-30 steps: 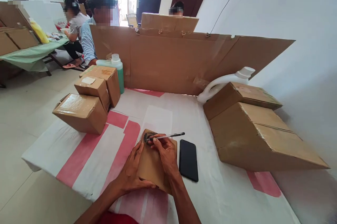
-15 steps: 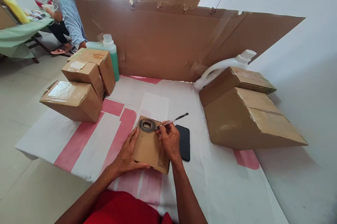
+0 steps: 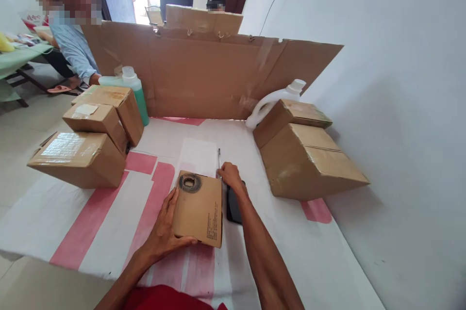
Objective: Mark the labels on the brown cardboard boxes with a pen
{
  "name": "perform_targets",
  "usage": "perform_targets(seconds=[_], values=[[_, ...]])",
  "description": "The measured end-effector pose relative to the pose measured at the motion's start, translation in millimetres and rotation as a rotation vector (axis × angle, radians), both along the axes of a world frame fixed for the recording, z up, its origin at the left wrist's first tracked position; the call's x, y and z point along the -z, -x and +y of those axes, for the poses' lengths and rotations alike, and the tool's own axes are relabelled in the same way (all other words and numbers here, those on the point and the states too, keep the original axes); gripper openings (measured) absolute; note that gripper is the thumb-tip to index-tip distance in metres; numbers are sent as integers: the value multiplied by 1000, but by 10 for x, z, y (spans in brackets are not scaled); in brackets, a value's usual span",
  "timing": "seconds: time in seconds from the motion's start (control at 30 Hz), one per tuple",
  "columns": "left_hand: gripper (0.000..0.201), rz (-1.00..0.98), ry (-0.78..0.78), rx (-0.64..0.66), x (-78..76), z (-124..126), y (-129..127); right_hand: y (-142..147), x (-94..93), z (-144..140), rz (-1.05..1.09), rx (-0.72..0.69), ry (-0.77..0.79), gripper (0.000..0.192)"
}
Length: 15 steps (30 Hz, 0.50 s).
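Note:
A small brown cardboard box (image 3: 198, 213) lies on the table, with a dark, scribbled ring around a hole (image 3: 189, 182) near its top left corner and small print at its lower right. My left hand (image 3: 165, 230) grips the box, fingers along its left side and thumb at the bottom edge. Just beyond the box's upper right corner, my right hand (image 3: 230, 175) has its fingers closed on a pen (image 3: 219, 157), which points away from me. Partly under my right wrist is a black phone (image 3: 233, 207), lying flat beside the box.
Taped cardboard boxes stand left (image 3: 83, 155) and right (image 3: 309, 164). Behind them are a green-liquid bottle (image 3: 140, 99) and a white jug (image 3: 269, 106). A cardboard panel (image 3: 200, 77) crosses the back. A person in a blue shirt (image 3: 71, 43) is beyond it at left.
My right hand has moved off the ring to beyond the box's right side, and the pen has swung to point away. My view has shifted, and the person at left has leaned over.

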<state>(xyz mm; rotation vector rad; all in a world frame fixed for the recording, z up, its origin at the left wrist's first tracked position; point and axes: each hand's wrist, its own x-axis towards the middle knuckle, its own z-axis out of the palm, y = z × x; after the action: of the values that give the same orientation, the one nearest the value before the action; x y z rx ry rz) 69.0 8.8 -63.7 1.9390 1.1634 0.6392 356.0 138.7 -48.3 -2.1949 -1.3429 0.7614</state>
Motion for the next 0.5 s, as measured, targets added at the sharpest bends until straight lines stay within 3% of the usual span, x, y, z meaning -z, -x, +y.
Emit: perform_targets(seconds=[0.13,0.27,0.37,0.5], values=[[131,-73,84,0,-100,4,36,34,-87,-161,-117,-26,52,28],[110,-213,360,-153,-180,128,69,-17,-180,-667,-233,78,99,34],[101,-227,497,-238,-184,301,34,-9,-114,-1041,-268,165,187,57],[95,-240,537,-177,-199,487,-65,-30,47,-1228,-224,266,193,71]])
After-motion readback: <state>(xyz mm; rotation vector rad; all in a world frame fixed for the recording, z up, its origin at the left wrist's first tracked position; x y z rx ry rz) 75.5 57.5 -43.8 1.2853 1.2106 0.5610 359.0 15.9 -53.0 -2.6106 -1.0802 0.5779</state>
